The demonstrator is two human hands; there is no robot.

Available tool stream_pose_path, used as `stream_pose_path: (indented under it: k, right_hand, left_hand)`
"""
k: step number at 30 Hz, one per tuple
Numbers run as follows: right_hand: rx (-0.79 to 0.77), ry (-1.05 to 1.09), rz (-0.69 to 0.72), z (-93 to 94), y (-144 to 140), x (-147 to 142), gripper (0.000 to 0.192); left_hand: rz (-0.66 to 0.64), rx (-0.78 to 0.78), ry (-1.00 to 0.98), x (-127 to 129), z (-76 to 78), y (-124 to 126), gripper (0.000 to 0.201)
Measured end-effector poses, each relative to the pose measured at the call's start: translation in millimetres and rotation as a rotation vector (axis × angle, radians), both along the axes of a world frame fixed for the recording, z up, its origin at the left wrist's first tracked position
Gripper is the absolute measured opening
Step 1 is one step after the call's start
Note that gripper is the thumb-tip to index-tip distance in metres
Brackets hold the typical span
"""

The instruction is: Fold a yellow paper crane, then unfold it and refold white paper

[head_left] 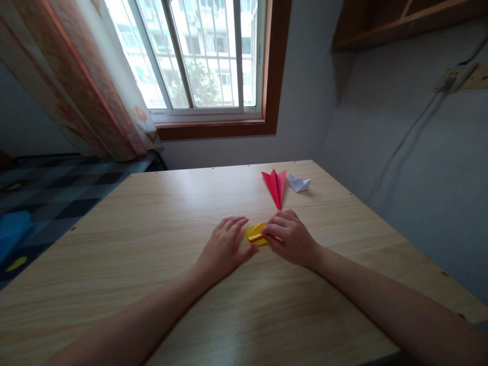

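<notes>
A small folded piece of yellow paper (256,232) lies on the wooden table between my hands, with creases and a raised flap showing. My right hand (292,238) pinches its right side, and the fingers cover that end. At the paper's left edge is my left hand (229,243), fingers extended and thumb apart, close to the paper; whether it touches is hard to tell. Just beyond my right hand lies a red paper plane (275,187), its narrow tip pointing toward me. To the right of the plane sits a white paper boat (300,183).
The pale wooden table (152,244) stretches out to the far edge below a window (198,56). A patterned curtain (84,76) hangs at the left, above a checked cover (57,188). On the right wall are a shelf (404,25) and a cable (404,140).
</notes>
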State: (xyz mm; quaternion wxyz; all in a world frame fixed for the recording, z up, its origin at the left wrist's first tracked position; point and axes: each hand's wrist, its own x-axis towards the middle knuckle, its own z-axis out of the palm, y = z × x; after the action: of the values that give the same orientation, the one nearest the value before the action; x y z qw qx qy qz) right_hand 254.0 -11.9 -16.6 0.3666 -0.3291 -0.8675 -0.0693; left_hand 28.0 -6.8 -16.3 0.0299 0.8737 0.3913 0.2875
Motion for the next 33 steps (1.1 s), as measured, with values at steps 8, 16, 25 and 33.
stream_pose_path:
  k: [8,16,25,33]
  right_hand:
    - [-0.001,0.049,0.000,-0.7,-3.5,-3.2,0.006]
    - [-0.024,0.053,-0.019,-2.5,-4.8,-5.7,0.037]
    - [0.049,0.065,-0.025,1.2,-6.1,-3.8,0.029]
    - [-0.078,0.181,0.062,0.7,-5.6,-4.7,0.029]
  left_hand:
    - [-0.052,0.041,-0.064,2.2,6.4,-3.4,0.027]
    - [-0.092,0.009,-0.102,2.1,13.3,-8.2,0.010]
    - [-0.080,-0.025,-0.243,-0.2,14.5,-9.6,0.008]
    - [-0.093,-0.047,-0.342,1.2,16.0,-18.0,0.008]
